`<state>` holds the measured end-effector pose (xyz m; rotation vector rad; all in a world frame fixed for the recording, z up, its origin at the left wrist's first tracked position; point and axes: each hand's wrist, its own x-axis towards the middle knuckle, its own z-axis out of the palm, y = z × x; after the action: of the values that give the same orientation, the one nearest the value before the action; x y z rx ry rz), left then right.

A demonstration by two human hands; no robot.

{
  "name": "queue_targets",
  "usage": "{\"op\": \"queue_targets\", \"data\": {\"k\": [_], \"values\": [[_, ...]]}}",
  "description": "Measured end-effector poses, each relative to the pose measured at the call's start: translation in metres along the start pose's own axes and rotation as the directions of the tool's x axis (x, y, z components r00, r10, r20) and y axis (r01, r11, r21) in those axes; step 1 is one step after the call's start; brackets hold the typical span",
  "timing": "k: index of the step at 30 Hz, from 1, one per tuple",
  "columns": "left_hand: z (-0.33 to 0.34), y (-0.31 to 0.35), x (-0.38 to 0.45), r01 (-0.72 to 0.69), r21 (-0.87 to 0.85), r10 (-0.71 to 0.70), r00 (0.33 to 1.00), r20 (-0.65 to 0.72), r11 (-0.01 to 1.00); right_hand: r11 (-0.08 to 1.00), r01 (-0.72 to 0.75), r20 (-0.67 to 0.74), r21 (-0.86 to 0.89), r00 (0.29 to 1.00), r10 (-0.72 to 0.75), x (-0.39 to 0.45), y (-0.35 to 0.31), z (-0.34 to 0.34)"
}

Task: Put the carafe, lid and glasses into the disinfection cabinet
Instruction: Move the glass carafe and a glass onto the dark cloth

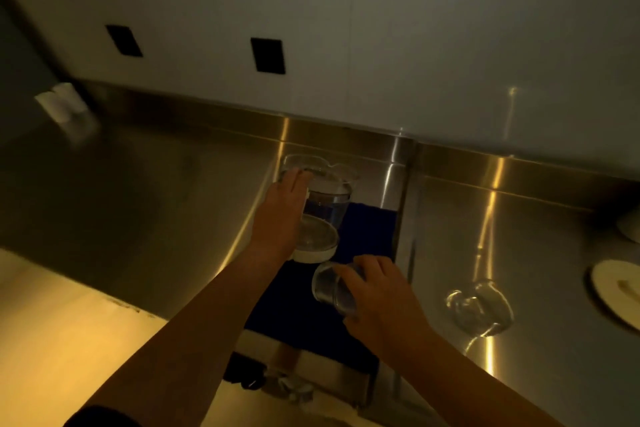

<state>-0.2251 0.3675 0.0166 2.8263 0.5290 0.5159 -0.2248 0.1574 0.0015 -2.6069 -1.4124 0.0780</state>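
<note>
A clear glass carafe point(332, 196) stands at the back of a dark blue cloth point(369, 229) on the steel counter. My left hand point(280, 211) reaches over to it, with straight fingers touching the left side of its rim. Just in front of the carafe, a round white-rimmed lid point(318, 244) lies flat on the cloth, partly hidden by my left wrist. My right hand point(379, 298) grips a small clear glass point(330, 288), tilted on its side, low over the cloth's near part.
A stemmed glass point(479, 305) lies on its side on the steel counter point(173, 191) to the right. A white plate point(616, 291) and another white dish point(631, 225) sit at the right edge. A white object point(64, 104) stands far left by the wall.
</note>
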Motion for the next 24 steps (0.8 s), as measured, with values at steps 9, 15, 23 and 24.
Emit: {"op": "queue_targets", "data": {"k": [9,15,23,24], "values": [[0.004,-0.025,-0.001,-0.003,-0.112,0.0,1.0,-0.027,0.994,0.999,0.044,0.032,-0.018,0.999,-0.043,0.017,-0.027,0.025],[0.018,-0.011,0.013,-0.044,-0.153,0.039,0.998,-0.04,0.987,0.998,0.055,0.045,-0.029,0.998,-0.053,0.035,-0.011,0.032],[0.033,-0.027,0.024,-0.113,-0.197,0.111,0.994,-0.024,0.974,0.999,0.021,-0.028,0.03,0.999,-0.021,0.062,-0.013,0.052],[0.034,-0.031,0.023,-0.147,-0.21,0.142,0.989,-0.041,0.967,0.999,0.017,-0.038,0.031,0.999,-0.016,0.065,-0.015,0.056]]}}
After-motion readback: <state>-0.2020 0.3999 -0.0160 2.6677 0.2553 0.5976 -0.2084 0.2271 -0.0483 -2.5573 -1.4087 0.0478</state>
